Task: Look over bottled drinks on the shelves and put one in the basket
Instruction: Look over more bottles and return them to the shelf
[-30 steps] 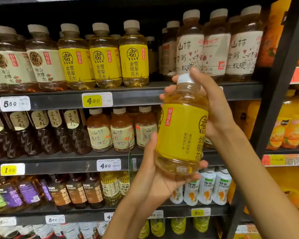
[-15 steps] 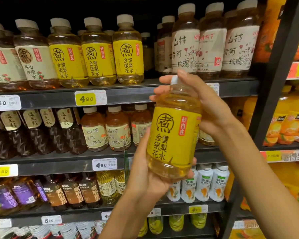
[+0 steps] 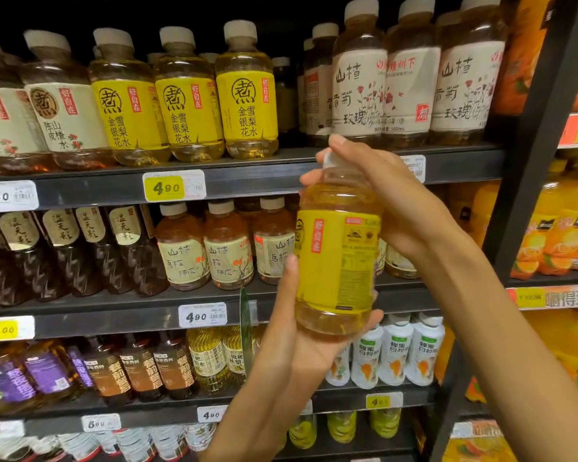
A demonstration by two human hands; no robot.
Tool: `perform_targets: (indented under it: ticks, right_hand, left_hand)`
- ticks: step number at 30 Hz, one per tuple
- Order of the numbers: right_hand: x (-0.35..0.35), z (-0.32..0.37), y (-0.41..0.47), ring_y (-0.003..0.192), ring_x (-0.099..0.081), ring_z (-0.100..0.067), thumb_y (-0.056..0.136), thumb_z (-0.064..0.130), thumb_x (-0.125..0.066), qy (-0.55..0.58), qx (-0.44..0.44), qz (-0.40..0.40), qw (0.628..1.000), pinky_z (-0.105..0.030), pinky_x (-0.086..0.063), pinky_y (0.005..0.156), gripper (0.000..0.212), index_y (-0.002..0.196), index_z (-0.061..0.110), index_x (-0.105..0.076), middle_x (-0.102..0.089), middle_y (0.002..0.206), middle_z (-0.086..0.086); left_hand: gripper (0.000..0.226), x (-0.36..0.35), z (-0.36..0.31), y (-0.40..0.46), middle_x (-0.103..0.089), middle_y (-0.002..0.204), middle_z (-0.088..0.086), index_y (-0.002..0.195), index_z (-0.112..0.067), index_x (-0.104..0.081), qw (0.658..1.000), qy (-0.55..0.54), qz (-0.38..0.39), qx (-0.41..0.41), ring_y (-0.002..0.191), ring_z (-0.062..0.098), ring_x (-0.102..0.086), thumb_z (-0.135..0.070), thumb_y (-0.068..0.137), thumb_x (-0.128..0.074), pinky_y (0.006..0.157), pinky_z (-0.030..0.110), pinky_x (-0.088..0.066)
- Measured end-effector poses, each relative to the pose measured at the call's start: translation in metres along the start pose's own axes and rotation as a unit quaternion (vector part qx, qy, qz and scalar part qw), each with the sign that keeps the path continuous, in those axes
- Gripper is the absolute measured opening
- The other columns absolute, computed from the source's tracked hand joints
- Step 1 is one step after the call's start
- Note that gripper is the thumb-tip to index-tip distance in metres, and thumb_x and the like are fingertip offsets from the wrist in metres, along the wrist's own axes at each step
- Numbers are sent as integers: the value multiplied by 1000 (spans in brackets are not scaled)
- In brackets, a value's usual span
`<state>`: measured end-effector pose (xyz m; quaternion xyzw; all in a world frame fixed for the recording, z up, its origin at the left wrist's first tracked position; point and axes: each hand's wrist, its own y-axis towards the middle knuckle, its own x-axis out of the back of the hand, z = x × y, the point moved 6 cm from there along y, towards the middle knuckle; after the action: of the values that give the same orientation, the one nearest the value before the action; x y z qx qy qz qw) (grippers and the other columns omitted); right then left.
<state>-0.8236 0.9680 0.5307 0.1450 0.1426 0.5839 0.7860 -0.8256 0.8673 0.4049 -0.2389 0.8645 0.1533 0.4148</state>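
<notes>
The yellow-labelled drink bottle (image 3: pixel 337 258) has turned, fine print now facing, left hand (image 3: pixel 297 331) cupping its six-o'clock base, right hand (image 3: pixel 384 195) pinching the cap: inspection continues.

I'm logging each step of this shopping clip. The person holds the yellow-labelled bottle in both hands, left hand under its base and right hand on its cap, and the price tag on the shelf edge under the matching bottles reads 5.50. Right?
Not quite: the price tag under the matching yellow-labelled bottles reads 4.90, as the head view shows. The rest stands: the left hand supports the held bottle at its base and the right hand holds its cap.
</notes>
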Motion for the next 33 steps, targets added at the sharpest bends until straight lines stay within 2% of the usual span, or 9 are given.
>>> perform_targets:
  ticks: [2, 5, 8, 10, 14, 17, 20, 23, 33]
  right_hand:
    - [-4, -8, -2, 90, -69, -21, 81, 39, -57, 56, -18, 23, 998, -30, -57, 78, 52, 115, -1, -61, -73, 100, -13]
    - [-7, -17, -5, 90, -68, -29, 79, 36, -56, 133, -20, 44, 990, -38, -56, 81, 37, 101, 8, -68, -73, 96, -14]
    - [-4, -13, -5, 78, -69, -24, 79, 32, -63, 133, -10, 25, 991, -34, -57, 73, 24, 89, 11, -69, -74, 84, -9]
    - [-1, -11, -5, 75, -69, -21, 83, 28, -65, 105, -4, -2, 994, -32, -57, 70, 21, 91, 9, -65, -73, 86, -12]
    - [3, -12, -6, 81, -65, -23, 89, 29, -62, 71, -26, -42, 996, -34, -56, 73, 20, 96, 10, -62, -65, 100, -18]
    - [4, -15, -7, 90, -66, -24, 87, 38, -62, 74, -52, -30, 995, -36, -55, 85, 27, 96, 13, -67, -68, 99, -14]
    - [1, -22, -8, 100, -60, -31, 80, 43, -62, 152, -77, -8, 985, -44, -48, 98, 48, 112, 6, -61, -63, 107, -19]
    - [-3, -27, -8, 85, -68, -28, 78, 38, -59, 208, -98, 11, 973, -37, -56, 81, 43, 107, 6, -62, -71, 88, -13]
    - [5, -12, -8, 68, -67, -15, 92, 24, -59, 71, -17, -81, 994, -26, -54, 64, 18, 95, 6, -63, -69, 78, -8]
  left_hand:
    - [63, -2, 3, -3, -69, 107, 27, 99, -5, -76, 998, -35, 25, 42, 90, 41, -70, -56, 62, -69, 68, 45, -59]
    - [72, -4, 4, -4, -68, 109, 29, 106, -3, -73, 997, 24, 46, 52, 94, 40, -70, -61, 64, -65, 71, 43, -59]
    - [72, 7, -4, 3, -66, 120, 21, 129, -12, -59, 993, 116, 4, -1, 107, 36, -66, -62, 78, -50, 81, 43, -58]
    - [59, 4, -15, 2, -67, 123, 12, 126, -21, -62, 983, 175, 1, -56, 114, 27, -64, -61, 85, -46, 90, 44, -55]
    - [67, -4, -16, -7, -70, 118, -1, 119, -28, -61, 959, 270, -5, -82, 111, 16, -66, -66, 65, -73, 90, 33, -55]
    - [60, -6, -14, -8, -72, 115, 4, 113, -26, -66, 969, 234, 9, -78, 106, 21, -68, -59, 64, -76, 80, 31, -58]
    - [90, -14, -8, -9, -65, 117, 25, 130, -15, -55, 991, 121, 57, -7, 95, 40, -69, -56, 56, -85, 68, 43, -58]
    - [104, -20, 0, -13, -60, 121, 34, 138, -9, -45, 992, 51, 98, 62, 93, 47, -67, -49, 52, -90, 67, 47, -58]
    - [57, 6, -14, -8, -71, 117, 3, 101, -37, -73, 965, 255, -9, -56, 111, 26, -66, -68, 55, -78, 99, 48, -48]
